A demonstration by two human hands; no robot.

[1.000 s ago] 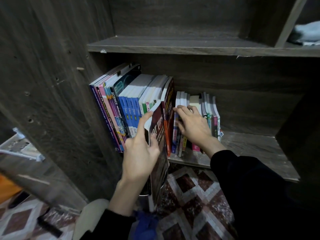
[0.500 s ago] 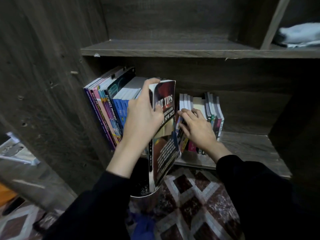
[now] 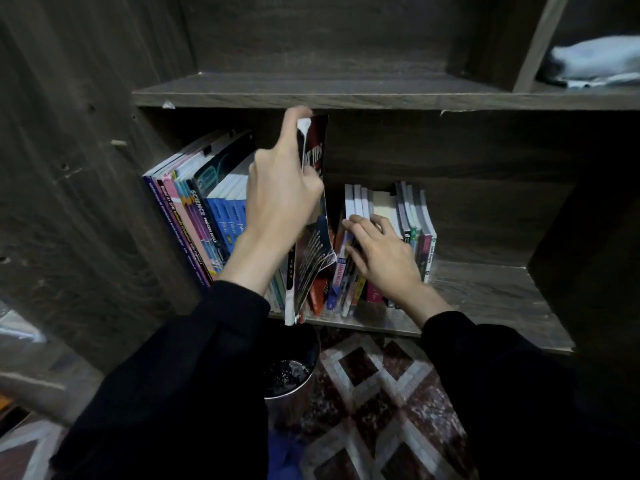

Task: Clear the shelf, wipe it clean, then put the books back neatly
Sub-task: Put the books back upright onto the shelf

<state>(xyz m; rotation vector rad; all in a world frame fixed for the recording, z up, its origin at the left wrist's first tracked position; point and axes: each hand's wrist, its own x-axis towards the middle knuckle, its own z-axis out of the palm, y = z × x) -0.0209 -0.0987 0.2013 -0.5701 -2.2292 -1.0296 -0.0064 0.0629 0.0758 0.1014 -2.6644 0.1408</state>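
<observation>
1. the dark paperback [image 3: 313, 216] hangs upright over the front edge of the shelf [image 3: 485, 296], its bottom corner just off the board and its cover bowed.
2. the left hand [image 3: 280, 199] grips it high up, fingers curled round it. it looks bound for the gap on the shelf between two rows.
3. to do it well, land the bottom edge on the shelf first, then tip it back so the cover does not fold.
4. the right hand [image 3: 381, 251], fingers fairly straight, presses the right row of books [image 3: 412, 216] at mid-shelf. it should keep the gap wide.
5. the left row of books [image 3: 204, 209] leans at the shelf's left end.
6. half a second ago the paperback was lower and showed more cover. the right hand is much where it was.
</observation>
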